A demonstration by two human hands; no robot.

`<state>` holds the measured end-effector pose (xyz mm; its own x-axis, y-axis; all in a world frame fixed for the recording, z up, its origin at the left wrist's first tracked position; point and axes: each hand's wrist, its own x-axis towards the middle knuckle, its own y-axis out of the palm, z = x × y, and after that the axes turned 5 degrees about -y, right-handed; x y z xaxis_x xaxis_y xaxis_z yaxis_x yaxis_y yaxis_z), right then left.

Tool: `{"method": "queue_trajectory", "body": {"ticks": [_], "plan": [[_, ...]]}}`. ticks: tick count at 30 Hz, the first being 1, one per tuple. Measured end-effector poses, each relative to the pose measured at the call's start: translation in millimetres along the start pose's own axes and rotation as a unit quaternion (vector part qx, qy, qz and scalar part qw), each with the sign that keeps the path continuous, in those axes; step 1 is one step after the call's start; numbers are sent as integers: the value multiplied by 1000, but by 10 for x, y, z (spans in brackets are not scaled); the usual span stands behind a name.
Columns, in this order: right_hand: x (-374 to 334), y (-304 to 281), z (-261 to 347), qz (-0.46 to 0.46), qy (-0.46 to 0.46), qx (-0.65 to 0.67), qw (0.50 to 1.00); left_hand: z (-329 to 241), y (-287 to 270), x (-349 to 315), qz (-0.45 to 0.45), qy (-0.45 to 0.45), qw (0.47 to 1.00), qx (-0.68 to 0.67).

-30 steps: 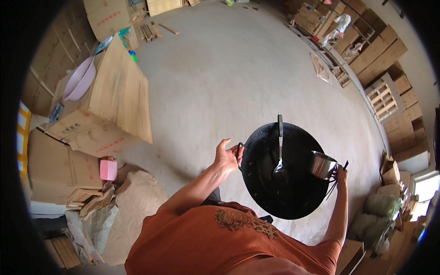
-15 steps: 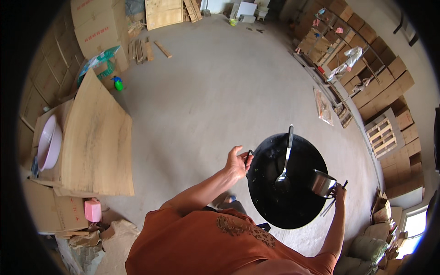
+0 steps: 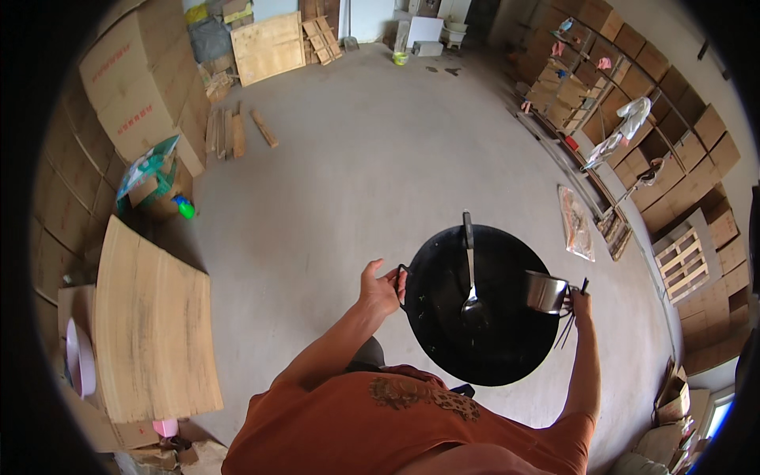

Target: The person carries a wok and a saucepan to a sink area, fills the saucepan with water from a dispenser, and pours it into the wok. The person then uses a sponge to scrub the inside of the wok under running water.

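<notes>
Black wok between left grip, hooked round handle, and right grip, closure unclear.

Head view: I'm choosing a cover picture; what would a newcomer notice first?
Probably the big black wok, low and right of centre, the left hand gripping its left side, a long spoon leaning in it. Next, the shiny metal pot at its right side, by the right hand. Then the orange shirt across the bottom.
</notes>
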<state>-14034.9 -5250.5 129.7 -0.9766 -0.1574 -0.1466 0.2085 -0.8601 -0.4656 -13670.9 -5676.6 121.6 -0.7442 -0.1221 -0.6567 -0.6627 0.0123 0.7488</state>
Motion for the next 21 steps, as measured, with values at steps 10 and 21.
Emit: {"method": "queue_trajectory", "body": {"ticks": [10, 21], "plan": [[3253, 1163, 934, -9, 13, 9, 1000, -1557, 1697, 2988, 76, 55, 996, 1], [6270, 1268, 1111, -103, 8, -59, 993, -2531, 3853, 5718, -2, -94, 996, 13]]}}
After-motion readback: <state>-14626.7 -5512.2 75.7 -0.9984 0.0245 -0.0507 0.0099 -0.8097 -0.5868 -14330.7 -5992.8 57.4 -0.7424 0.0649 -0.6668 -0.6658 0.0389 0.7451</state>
